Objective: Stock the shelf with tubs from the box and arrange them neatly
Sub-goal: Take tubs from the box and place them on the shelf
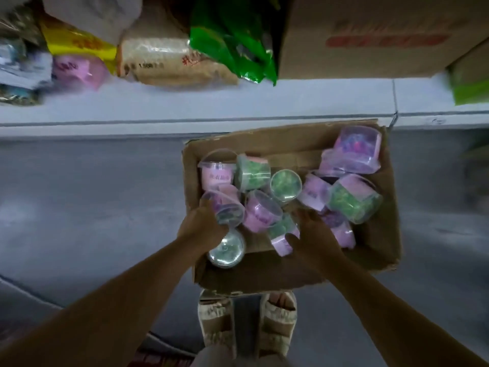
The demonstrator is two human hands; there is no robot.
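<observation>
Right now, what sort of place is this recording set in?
Probably a small shop or its stockroom. A pale shelf holds bagged goods, among them a green packet and a closed carton. On the floor before it an open cardboard box is full of tubs.

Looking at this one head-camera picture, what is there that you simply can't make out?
- Labels on the pink tubs: blurred, unreadable.
- Left hand: its fingertips lie behind a clear-lidded tub, so the grip is uncertain.
- Right hand: its fingers are buried among tubs; what they hold is hidden.
- Box bottom: covered by the tubs.
- Red print on the shelf carton: blurred.
- Shelf goods at left: motion-smeared, cut off by the edge.
</observation>
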